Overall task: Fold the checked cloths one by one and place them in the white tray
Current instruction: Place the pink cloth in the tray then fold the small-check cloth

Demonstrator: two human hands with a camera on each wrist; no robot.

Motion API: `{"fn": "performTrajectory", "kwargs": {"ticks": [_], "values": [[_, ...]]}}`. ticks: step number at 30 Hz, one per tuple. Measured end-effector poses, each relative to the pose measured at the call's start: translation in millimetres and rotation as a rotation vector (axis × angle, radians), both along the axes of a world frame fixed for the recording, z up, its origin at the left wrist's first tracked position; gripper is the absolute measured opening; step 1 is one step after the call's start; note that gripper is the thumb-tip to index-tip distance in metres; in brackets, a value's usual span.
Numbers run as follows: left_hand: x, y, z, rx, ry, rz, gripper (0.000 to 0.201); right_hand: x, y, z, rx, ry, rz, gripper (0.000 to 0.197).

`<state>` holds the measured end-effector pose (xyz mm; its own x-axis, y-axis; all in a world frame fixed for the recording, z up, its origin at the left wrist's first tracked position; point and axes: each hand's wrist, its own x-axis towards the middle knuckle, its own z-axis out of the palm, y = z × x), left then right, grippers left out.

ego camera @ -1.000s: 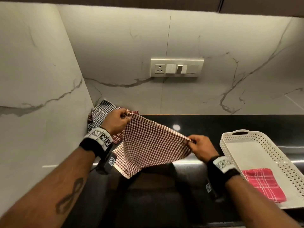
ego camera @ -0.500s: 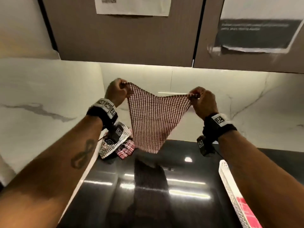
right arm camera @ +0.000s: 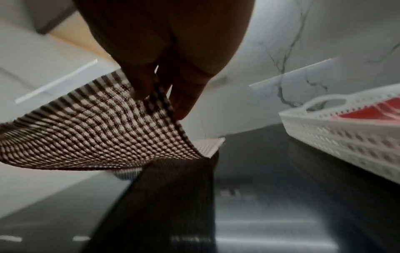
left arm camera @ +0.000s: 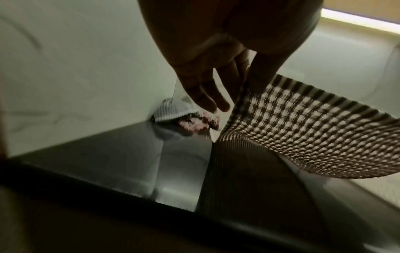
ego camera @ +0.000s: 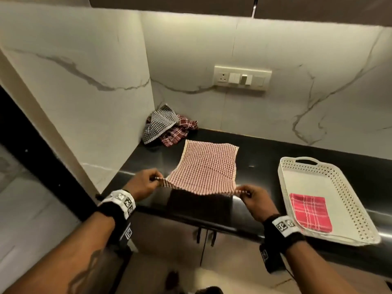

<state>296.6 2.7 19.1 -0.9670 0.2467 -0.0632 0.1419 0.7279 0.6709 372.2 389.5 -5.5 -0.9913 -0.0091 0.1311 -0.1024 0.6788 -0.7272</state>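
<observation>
Marble-veined wall behind, glossy black desk [ego camera: 265,158] below, switch plate [ego camera: 242,77] up on the wall. Spread across the middle of the desk: red checked cloth [ego camera: 206,168], far half lying flat on the surface, near edge lifted off it and drawn taut between both hands. Left hand [ego camera: 144,183] pinching the near left corner, thumb against forefinger, other fingers [left arm camera: 207,95] hanging loose and straight in the left wrist view. Right hand [ego camera: 255,200] pinching the near right corner likewise, fingertips [right arm camera: 140,89] closed on the hem. Held this way, probably, to keep the near edge straight and wrinkle-free, ready to be carried over to the far edge for a first fold; far half left resting on the desk so as to anchor the cloth meanwhile.

Tucked into the far left corner of the desk, against the wall: heap of unfolded cloths [ego camera: 167,126], black-and-white check on top, dark red check beside and under it, apparently waiting their turn. Near the right end of the desk: white tray [ego camera: 322,168] with perforated walls, angled toward the front edge, within easy reach of the right hand. Inside it, toward its near end: folded red plaid cloth [ego camera: 310,211], lying flat. Judged from this: one cloth done, one in hand at the first fold, at least two left.
</observation>
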Motion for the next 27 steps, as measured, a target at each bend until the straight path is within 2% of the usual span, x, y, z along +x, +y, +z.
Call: {"fn": "performTrajectory", "kwargs": {"ticks": [4, 8, 11, 16, 20, 24, 27], "values": [[37, -1, -45, -0.147, -0.141, -0.071, 0.027, 42, 6, -38, -0.027, -0.155, 0.045, 0.035], [55, -8, -50, -0.060, -0.226, -0.102, 0.009, 66, 13, -29, -0.117, -0.218, 0.067, 0.016], [47, -10, -40, -0.008, -0.165, -0.122, 0.013, 59, 18, -10, -0.230, -0.211, 0.045, 0.007], [-22, 4, -30, 0.100, -0.041, -0.017, 0.007, -8, 17, 13, -0.297, -0.193, -0.015, 0.002], [-108, 30, -30, 0.207, 0.003, 0.119, 0.008, -101, 23, 4, -0.303, -0.237, -0.150, 0.007], [-186, 58, -55, 0.052, -0.027, 0.162, 0.011, -187, 33, -32, -0.171, -0.287, -0.296, 0.002], [-223, 72, -82, -0.041, -0.077, 0.160, 0.013, -227, 31, -60, -0.027, -0.335, -0.425, 0.004]]}}
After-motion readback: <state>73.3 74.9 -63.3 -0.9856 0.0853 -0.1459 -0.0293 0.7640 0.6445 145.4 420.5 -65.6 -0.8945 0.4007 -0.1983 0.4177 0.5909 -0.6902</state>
